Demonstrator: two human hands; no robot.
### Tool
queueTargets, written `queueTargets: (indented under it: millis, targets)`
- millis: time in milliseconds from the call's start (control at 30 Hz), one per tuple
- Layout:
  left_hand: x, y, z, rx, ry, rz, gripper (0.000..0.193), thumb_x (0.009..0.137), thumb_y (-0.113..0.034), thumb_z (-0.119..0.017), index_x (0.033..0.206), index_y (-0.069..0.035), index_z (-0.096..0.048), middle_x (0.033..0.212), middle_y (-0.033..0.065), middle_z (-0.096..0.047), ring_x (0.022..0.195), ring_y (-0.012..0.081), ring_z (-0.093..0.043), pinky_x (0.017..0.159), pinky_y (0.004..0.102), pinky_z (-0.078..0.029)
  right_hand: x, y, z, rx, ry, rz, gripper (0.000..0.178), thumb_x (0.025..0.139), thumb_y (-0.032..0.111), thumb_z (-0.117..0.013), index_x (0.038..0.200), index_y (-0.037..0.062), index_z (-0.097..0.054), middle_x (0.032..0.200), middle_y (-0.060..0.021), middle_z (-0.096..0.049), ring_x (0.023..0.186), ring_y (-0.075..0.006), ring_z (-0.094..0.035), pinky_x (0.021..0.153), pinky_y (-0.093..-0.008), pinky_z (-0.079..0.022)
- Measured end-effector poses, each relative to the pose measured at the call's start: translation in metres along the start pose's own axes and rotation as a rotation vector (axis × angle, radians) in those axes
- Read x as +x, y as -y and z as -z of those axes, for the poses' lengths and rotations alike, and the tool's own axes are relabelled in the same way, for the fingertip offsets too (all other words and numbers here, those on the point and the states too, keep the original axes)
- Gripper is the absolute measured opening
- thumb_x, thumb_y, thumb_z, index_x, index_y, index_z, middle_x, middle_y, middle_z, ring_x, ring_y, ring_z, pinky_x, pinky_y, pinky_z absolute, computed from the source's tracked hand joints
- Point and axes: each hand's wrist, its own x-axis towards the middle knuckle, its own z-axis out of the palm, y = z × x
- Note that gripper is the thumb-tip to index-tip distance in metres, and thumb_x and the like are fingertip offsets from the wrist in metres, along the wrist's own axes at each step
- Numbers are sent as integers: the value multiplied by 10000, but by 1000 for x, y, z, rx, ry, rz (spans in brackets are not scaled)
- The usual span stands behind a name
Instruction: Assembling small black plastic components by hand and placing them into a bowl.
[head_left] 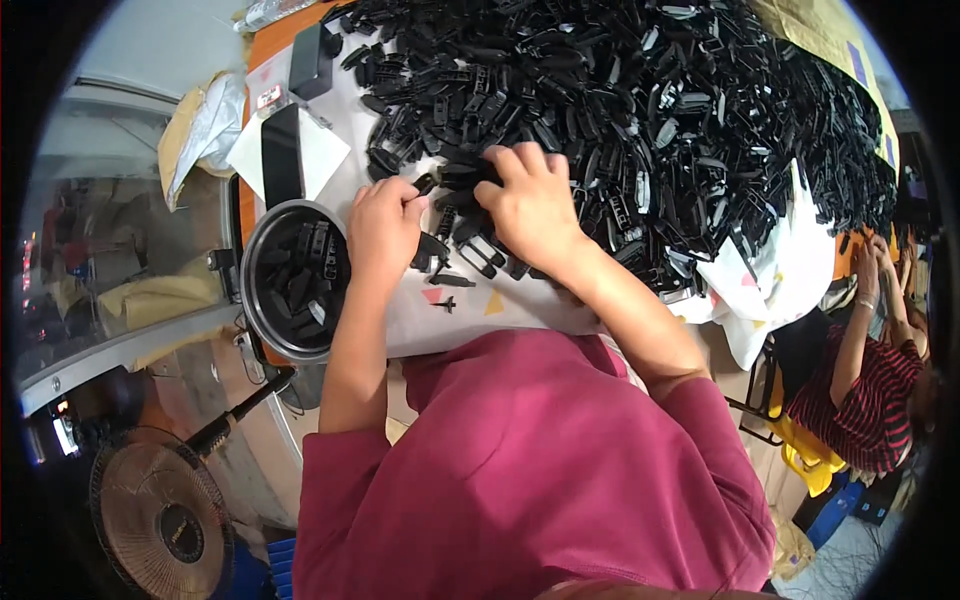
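A large heap of small black plastic parts (600, 90) covers most of the table. My left hand (386, 225) is closed on one black plastic part (425, 184), pinched between thumb and forefinger at the heap's near left edge. Just right of it, my right hand (528, 200) reaches palm down onto the heap, fingers bent over dark parts; whether it grips one is hidden under the fingers. Several loose parts lie below the hands, among them a slim black piece (452, 281). A round metal bowl (250, 310) with black parts inside stands left of my left forearm.
A phone (282, 155) lies on white paper at the left, with a dark box (311, 62) beyond. A standing fan (165, 510) is at lower left. Crumpled white sheeting (790, 280) hangs at the table's right edge. Another person in a striped shirt (860, 400) sits at far right.
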Motion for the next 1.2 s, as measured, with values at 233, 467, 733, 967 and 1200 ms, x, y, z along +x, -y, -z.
queueTargets:
  millis: [233,467,733,967,1200]
  targets:
    - [-8,-17,12,-1206,14,234,358,799,9,-597,1144,14,-503,977,63,-596,850,96,-541,768,220,-434,4,-3,-13,-145,90,138,146,672,207,-640,784,114,-651,1093,-51,-533,1008,-236,-459,855,-445,-336]
    - [-11,-5,12,-1357,-92,304,281,806,-9,-601,1079,13,-537,964,59,-596,868,104,-548,788,225,-435,13,-1,-7,23,-105,143,129,687,157,-622,794,86,-603,1063,-56,-550,1042,-250,-472,951,-535,-281]
    - [-12,-26,3,-1260,-91,134,288,787,-31,-645,1062,-12,-564,953,40,-600,817,86,-550,739,207,-451,20,-12,23,366,-404,4,48,810,28,-555,855,26,-540,877,-104,-594,780,-240,-559,700,-320,-447]
    - [-3,-49,0,-1204,-55,58,291,792,-60,-651,1069,-18,-575,900,28,-602,795,83,-555,716,210,-464,13,-12,37,658,-82,-404,198,934,181,-450,974,9,-539,767,4,-550,655,-70,-514,563,-205,-407]
    - [4,-61,-8,-1218,-6,84,293,788,-60,-655,1068,-17,-581,902,30,-608,781,78,-555,705,203,-467,14,-39,31,1131,-37,-582,224,902,206,-518,982,9,-587,844,-11,-584,760,-79,-539,644,-199,-417]
